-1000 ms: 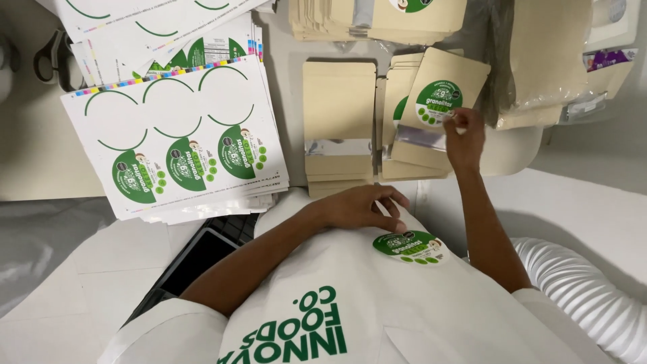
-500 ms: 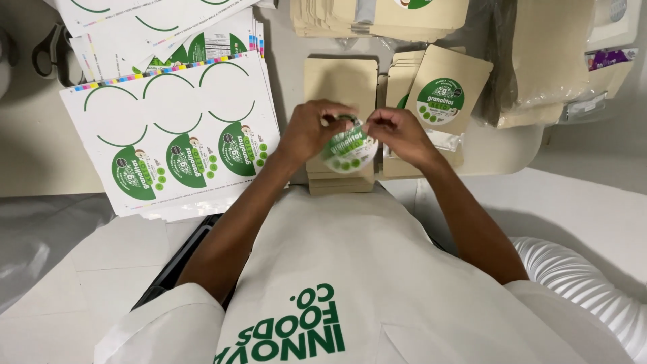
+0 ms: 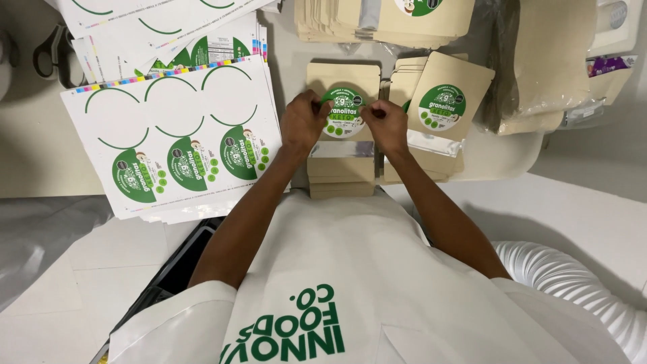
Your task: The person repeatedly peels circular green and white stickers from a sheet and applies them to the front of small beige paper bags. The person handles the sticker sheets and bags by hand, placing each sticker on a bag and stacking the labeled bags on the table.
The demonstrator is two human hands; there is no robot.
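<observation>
We hold a round green-and-white paper sticker (image 3: 344,112) flat over the upper face of a plain tan kraft-paper pouch (image 3: 342,121) that tops a short stack of like pouches (image 3: 342,176) on the pale surface (image 3: 40,155) straight ahead of us. Our left hand (image 3: 303,121) pinches the sticker's left edge with fingers curled in tight, and our right hand (image 3: 389,123) pinches its right edge the same way, so both are narrow and closed on the sticker; whether the sticker is already pressed down on the pouch we cannot tell. Just right of this stack lies a second stack of tan pouches whose top pouch (image 3: 445,101) already carries a round green sticker and sits slightly tilted. Beyond both stacks, at the top edge, more tan pouches are piled in a wide row (image 3: 350,23). To the left lies a white backing sheet (image 3: 168,135) with three round green stickers left in its lower row and bare curved outlines above, resting on more such sheets (image 3: 155,27) fanned out behind it. At far right a clear plastic bag of tan pouches (image 3: 539,67) lies on the surface. Near us, a white apron with green lettering (image 3: 323,269) fills the lower view, and a white ribbed hose (image 3: 579,283) curves at lower right.
</observation>
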